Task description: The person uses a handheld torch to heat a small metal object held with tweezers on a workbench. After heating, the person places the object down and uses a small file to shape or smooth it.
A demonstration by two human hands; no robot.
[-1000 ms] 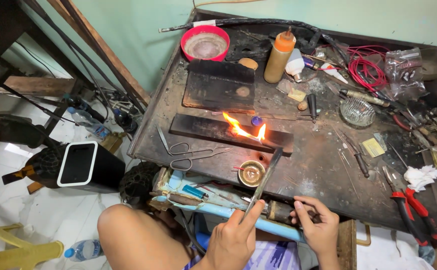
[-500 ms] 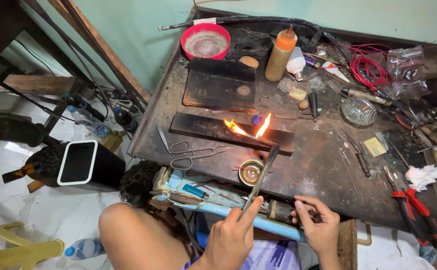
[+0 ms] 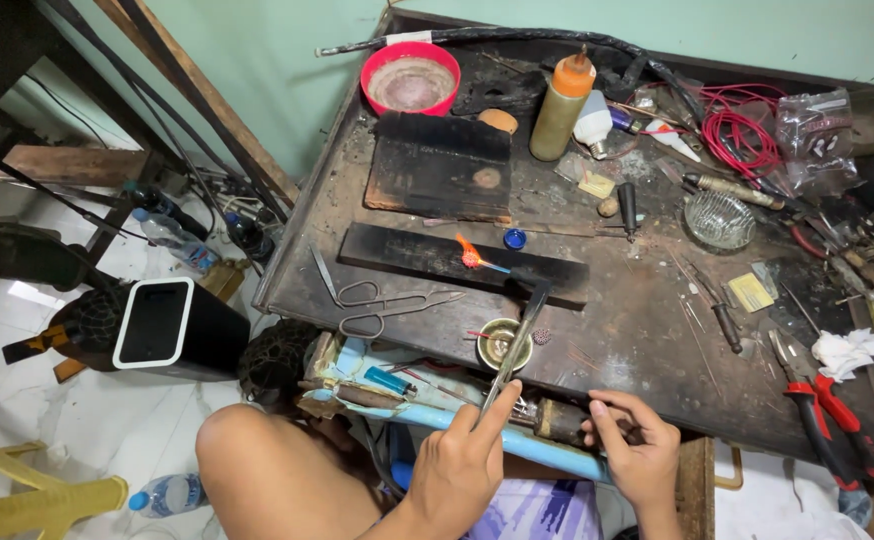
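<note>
My left hand [image 3: 460,462] grips a long thin metal tool [image 3: 517,345]. Its tip reaches a charred black wooden block [image 3: 427,256] on the workbench [image 3: 637,340]. A small orange flame [image 3: 469,256] with a thin blue jet burns on that block. A small brass bowl [image 3: 502,343] sits just under the tool's shaft. My right hand [image 3: 639,450] rests at the bench's near edge, its fingers closed around a dark cylindrical piece [image 3: 557,420]; what that piece is, I cannot tell.
Scissors [image 3: 377,300] lie left of the bowl. A second charred board [image 3: 439,165], a red bowl [image 3: 410,80] and an orange bottle [image 3: 562,105] stand farther back. A glass dish [image 3: 719,218], red wire [image 3: 747,130] and red pliers [image 3: 827,410] clutter the right. A black box [image 3: 172,325] stands on the floor.
The broad flame on the black block has shrunk to a small orange spot farther left. Both hands stay nearly where they were.
</note>
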